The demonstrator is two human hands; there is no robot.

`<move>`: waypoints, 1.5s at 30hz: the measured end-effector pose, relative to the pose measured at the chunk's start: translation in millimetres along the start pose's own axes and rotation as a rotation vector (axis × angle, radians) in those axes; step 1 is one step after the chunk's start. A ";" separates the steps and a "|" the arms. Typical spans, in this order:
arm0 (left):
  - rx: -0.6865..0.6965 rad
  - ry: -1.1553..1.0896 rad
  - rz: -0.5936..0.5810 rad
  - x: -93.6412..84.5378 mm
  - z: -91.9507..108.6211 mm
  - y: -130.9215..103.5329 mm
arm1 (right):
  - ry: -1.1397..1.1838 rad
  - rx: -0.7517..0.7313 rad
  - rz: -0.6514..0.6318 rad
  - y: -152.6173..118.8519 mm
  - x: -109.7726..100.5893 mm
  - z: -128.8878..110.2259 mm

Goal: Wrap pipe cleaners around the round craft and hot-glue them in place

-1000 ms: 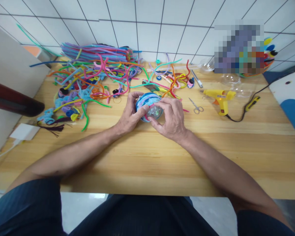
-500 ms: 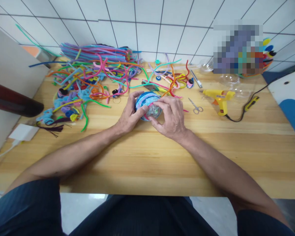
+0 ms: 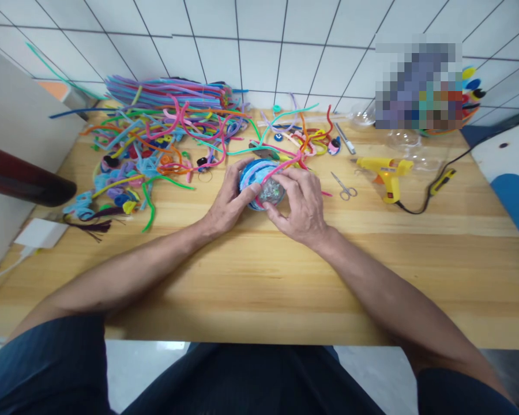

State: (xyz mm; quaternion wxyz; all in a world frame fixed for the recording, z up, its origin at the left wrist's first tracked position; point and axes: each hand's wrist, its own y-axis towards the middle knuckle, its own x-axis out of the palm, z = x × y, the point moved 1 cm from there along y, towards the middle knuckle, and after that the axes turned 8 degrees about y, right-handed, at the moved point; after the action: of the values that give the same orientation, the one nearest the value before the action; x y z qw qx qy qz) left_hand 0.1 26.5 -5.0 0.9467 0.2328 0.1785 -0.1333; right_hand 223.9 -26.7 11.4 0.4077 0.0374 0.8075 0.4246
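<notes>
A round ball (image 3: 259, 173) wrapped in blue and lilac pipe cleaners is held low over the table between my hands. Its near right part is a bare, see-through patch (image 3: 271, 191) with glittery bits. A pink pipe cleaner (image 3: 281, 167) runs along the edge of this patch and away to the upper right. My left hand (image 3: 233, 193) wraps the ball's left side, its thumb pressing on the front by the pink strand. At the right side, my right hand (image 3: 301, 202) curves round the ball, thumb below and fingertips above the bare patch.
Loose pipe cleaners (image 3: 147, 150) are heaped at the left, with a bundle (image 3: 168, 92) behind them. Small scissors (image 3: 345, 187), a utility knife (image 3: 346, 139) and a corded yellow glue gun (image 3: 389, 173) lie to the right. Clear plastic balls (image 3: 404, 139) sit by the wall.
My right fingertips have shifted slightly rightward off the top of the patch. More of the pink pipe cleaner now shows, stretching to the upper right. My left hand keeps its hold.
</notes>
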 end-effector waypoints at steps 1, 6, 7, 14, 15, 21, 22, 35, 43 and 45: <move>0.003 -0.009 -0.009 -0.3 0.2 0.1 | 0.012 -0.001 -0.001 0.0 0.1 0.2; 0.015 -0.062 -0.066 -1.7 3.2 1.8 | 0.081 0.037 -0.034 -0.2 0.0 1.5; 0.015 -0.067 -0.070 -1.8 3.8 2.3 | 0.091 0.044 -0.036 -0.2 0.0 1.7; 0.007 -0.067 -0.045 -0.4 4.0 3.0 | 0.117 0.054 -0.027 0.2 0.9 0.7; 0.010 -0.071 -0.042 0.0 3.4 2.8 | 0.122 0.050 -0.021 0.3 1.1 0.0; 0.010 -0.096 -0.038 2.6 -0.2 2.4 | 0.161 0.048 0.053 10.4 -8.7 -4.6; 0.008 -0.097 -0.038 3.2 -0.5 2.6 | 0.186 0.077 0.064 14.3 -13.5 -4.3; 0.020 -0.109 0.009 14.7 -6.0 1.7 | -0.005 0.634 0.122 -28.3 -119.1 33.9; 0.020 -0.059 -0.010 13.6 2.8 0.1 | -0.261 0.870 0.317 -76.4 -174.3 119.6; 0.016 -0.058 -0.014 13.0 4.2 -0.3 | -0.233 0.919 0.201 -75.3 -171.3 137.2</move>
State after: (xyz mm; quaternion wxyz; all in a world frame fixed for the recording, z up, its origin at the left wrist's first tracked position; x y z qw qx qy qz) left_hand 12.9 22.0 -6.9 0.9485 0.2354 0.1515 -0.1479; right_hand 454.0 -54.4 22.7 0.3937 0.3387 0.8529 0.0540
